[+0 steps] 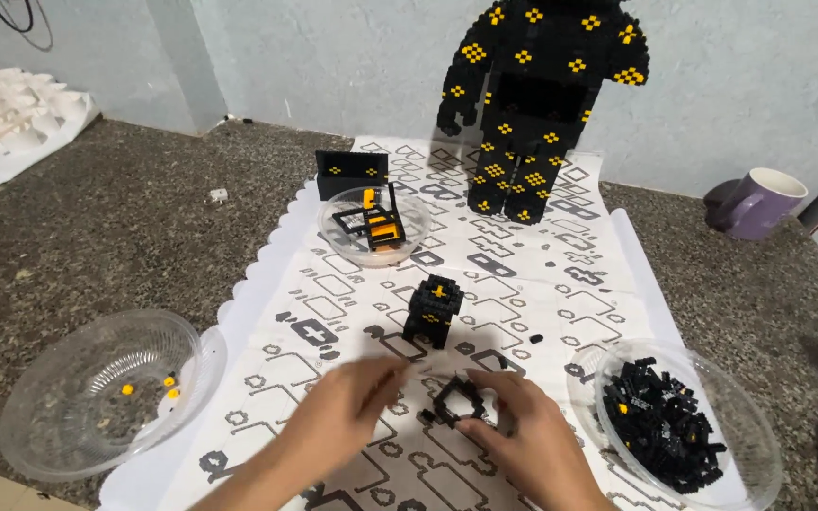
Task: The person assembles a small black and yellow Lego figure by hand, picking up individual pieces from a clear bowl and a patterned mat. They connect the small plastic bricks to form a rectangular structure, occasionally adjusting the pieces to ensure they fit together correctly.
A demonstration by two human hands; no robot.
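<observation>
My right hand (523,440) pinches a small black ring-shaped piece of tiny building bricks (459,402) against the white printed sheet (523,274). My left hand (345,409) is blurred, its fingers stretched toward that piece from the left, nothing visibly in it. A loose black brick (425,415) lies between the two hands. Just beyond them stands a small black brick block with a yellow mark (434,308). At the far end of the sheet, a tall black figure with yellow dots (530,95) stands against the wall.
A clear bowl of several black bricks (679,421) sits at the right. Another clear bowl (97,393) at the left holds a few yellow bricks. A third bowl (374,222) further back holds black and yellow frames, behind it a black plate (351,173). A purple mug (762,202) stands far right.
</observation>
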